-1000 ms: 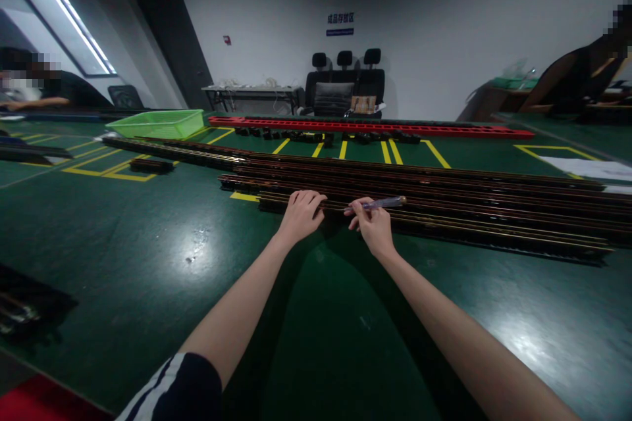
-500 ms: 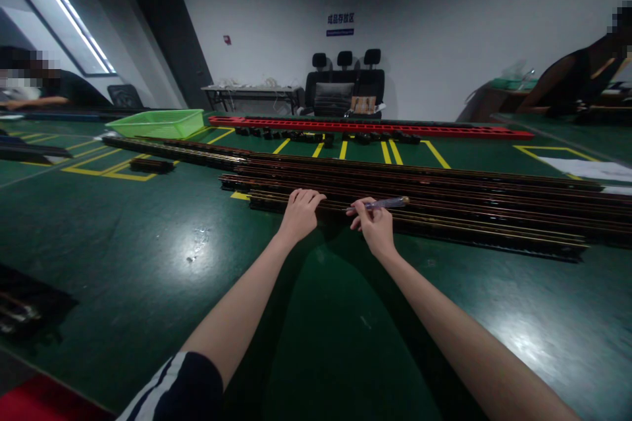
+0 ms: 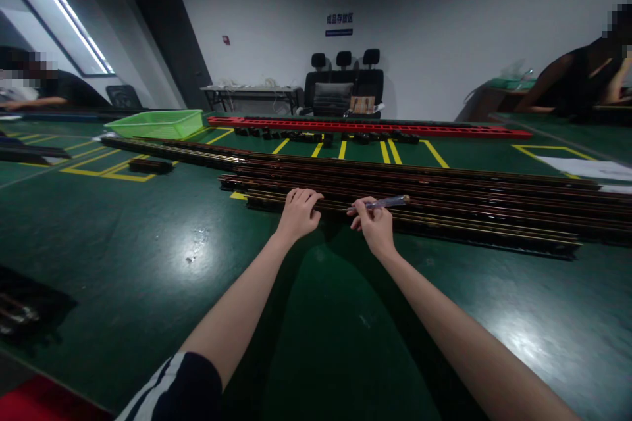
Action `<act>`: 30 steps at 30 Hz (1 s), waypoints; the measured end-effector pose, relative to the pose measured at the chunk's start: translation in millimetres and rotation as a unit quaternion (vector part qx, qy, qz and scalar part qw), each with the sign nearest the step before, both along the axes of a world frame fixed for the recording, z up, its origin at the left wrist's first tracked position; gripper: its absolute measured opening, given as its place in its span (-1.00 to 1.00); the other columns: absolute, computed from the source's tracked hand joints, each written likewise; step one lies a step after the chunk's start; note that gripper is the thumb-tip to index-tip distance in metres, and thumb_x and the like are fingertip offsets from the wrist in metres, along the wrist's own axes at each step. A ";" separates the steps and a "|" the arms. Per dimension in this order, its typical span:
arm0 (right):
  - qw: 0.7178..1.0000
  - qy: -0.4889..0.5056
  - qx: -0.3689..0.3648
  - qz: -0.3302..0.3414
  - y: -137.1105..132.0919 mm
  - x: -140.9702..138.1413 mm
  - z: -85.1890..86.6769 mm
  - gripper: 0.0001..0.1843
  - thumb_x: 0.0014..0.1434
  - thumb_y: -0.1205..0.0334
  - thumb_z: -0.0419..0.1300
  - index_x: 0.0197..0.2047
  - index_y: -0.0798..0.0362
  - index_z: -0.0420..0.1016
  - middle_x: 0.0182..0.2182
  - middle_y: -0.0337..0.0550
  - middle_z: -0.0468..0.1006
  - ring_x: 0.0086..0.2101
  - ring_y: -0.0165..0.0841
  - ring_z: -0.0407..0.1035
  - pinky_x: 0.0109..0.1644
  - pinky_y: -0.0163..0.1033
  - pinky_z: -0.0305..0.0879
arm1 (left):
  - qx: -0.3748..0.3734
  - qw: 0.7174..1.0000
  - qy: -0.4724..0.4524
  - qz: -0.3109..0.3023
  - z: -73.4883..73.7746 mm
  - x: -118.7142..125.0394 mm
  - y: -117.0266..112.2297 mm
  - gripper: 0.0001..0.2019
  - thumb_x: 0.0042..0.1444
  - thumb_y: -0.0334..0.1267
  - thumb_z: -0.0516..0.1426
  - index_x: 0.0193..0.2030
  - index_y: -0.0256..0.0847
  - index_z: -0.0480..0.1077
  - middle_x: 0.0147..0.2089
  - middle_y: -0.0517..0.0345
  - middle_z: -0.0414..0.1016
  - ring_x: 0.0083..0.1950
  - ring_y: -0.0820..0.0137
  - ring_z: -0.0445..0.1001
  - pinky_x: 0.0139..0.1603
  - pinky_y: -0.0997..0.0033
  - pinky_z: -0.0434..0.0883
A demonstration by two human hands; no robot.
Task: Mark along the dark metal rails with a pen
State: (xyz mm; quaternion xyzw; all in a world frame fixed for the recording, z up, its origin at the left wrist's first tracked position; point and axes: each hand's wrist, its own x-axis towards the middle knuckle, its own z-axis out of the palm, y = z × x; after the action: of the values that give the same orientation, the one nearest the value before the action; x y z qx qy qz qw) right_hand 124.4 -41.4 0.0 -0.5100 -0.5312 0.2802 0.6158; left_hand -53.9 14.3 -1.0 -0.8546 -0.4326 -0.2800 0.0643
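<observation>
Several long, dark rails with thin brassy and reddish edges (image 3: 454, 194) lie side by side across the green table. My left hand (image 3: 299, 214) is closed over the nearest dark rail (image 3: 494, 235), thumb on the near side and fingers over the top. In my right hand (image 3: 376, 227) is a small screwdriver with a clear handle (image 3: 390, 202), held like a pen. Its handle points right and its thin tip points left toward that same rail, between my hands. Whether the tip touches the rail is too dark to tell.
Beyond the rails are a row of small black parts (image 3: 306, 137), a long red slotted bar (image 3: 365, 126) and a green plastic basket (image 3: 158, 123). A short dark piece (image 3: 151, 165) lies left. People sit at far left and far right. White paper (image 3: 582, 168) rests at right.
The nearest rail has slid slightly left, and my left hand has shifted left with it. My right hand keeps the screwdriver in almost the same place.
</observation>
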 end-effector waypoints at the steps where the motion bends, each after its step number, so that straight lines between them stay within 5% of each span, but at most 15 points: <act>1: 1.000 0.001 0.001 0.000 0.1 0.1 -0.1 -0.53 0.10 -0.20 0.12 -0.36 0.11 0.37 -0.48 -0.07 0.55 -0.65 -0.43 0.35 -0.59 -0.33 0.25 | -0.002 1.000 -0.001 -0.003 0.0 0.1 0.1 -0.65 0.08 -0.36 0.01 0.02 -0.21 0.38 0.00 0.01 0.45 0.09 0.22 0.35 0.25 0.11 0.12; 12: 1.000 -0.019 0.001 0.000 0.4 1.2 0.1 -0.56 0.13 -0.16 0.12 -0.37 0.12 0.38 -0.48 -0.08 0.54 -0.65 -0.43 0.35 -0.58 -0.33 0.26 | -0.001 1.000 0.007 -0.024 -3.5 -0.5 2.9 -0.64 0.14 -0.19 0.06 0.05 -0.27 0.37 -0.01 -0.02 0.44 0.07 0.22 0.34 0.18 0.15 0.17; 30: 0.999 -0.047 -0.002 -0.009 0.1 2.0 0.4 -0.57 0.14 -0.14 0.10 -0.39 0.11 0.39 -0.48 -0.08 0.55 -0.65 -0.43 0.35 -0.56 -0.33 0.26 | -0.023 0.999 0.021 -0.009 -3.0 1.4 2.6 -0.65 0.20 -0.20 0.03 0.08 -0.27 0.34 0.02 -0.01 0.44 0.09 0.23 0.35 0.20 0.14 0.17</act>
State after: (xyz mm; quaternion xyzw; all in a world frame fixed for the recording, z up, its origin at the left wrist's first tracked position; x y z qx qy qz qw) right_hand 126.4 -41.3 0.4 -0.5287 -0.5545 0.2515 0.5915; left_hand -52.4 16.9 -4.0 -0.8652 -0.4302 -0.2525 0.0510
